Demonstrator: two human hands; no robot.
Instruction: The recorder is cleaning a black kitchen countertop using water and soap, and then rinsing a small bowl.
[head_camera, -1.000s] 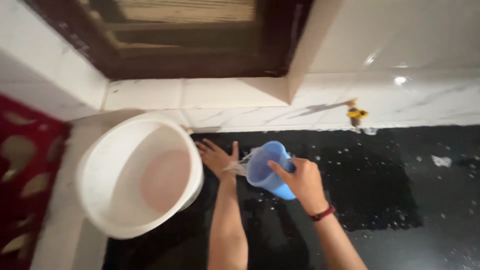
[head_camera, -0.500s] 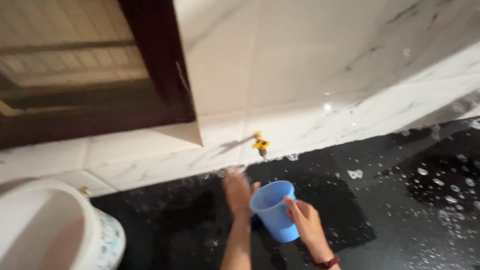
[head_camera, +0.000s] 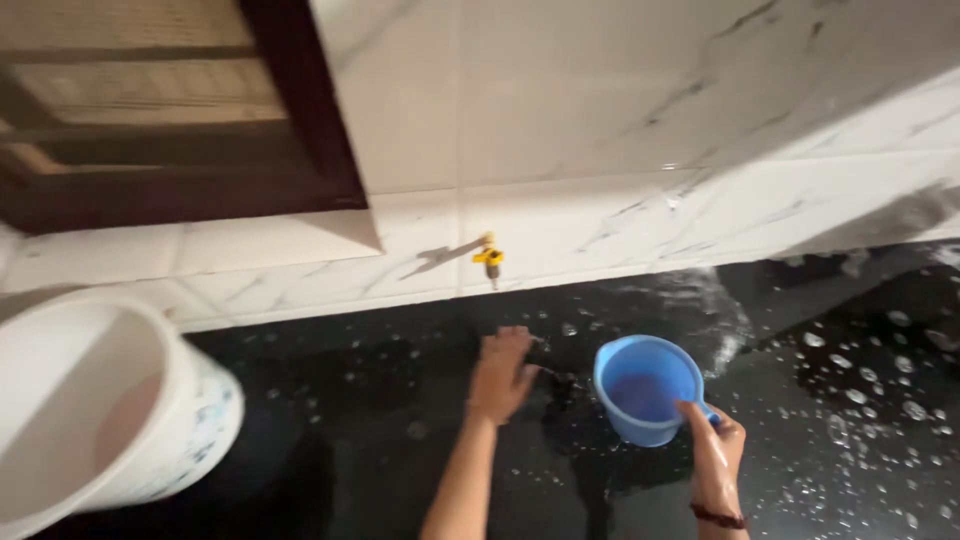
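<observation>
My right hand (head_camera: 713, 448) grips the handle of a blue plastic mug (head_camera: 643, 388), held low over the wet black floor (head_camera: 830, 420) with its mouth tilted toward me. A splash of water (head_camera: 722, 325) spreads on the floor just beyond the mug. My left hand (head_camera: 501, 373) rests flat on the black floor, fingers spread, to the left of the mug. A small yellow tap (head_camera: 489, 258) sticks out of the white marble wall right above my left hand.
A large white bucket (head_camera: 150, 420) stands at the left edge. A dark wooden frame (head_camera: 300, 130) is set in the wall at upper left. White marble tiles (head_camera: 650, 150) cover the wall. Foam flecks dot the floor at the right.
The view has swung right, so the bucket slid to the left edge. The mug moved right, away from my left hand, and water now lies splashed on the floor beyond it.
</observation>
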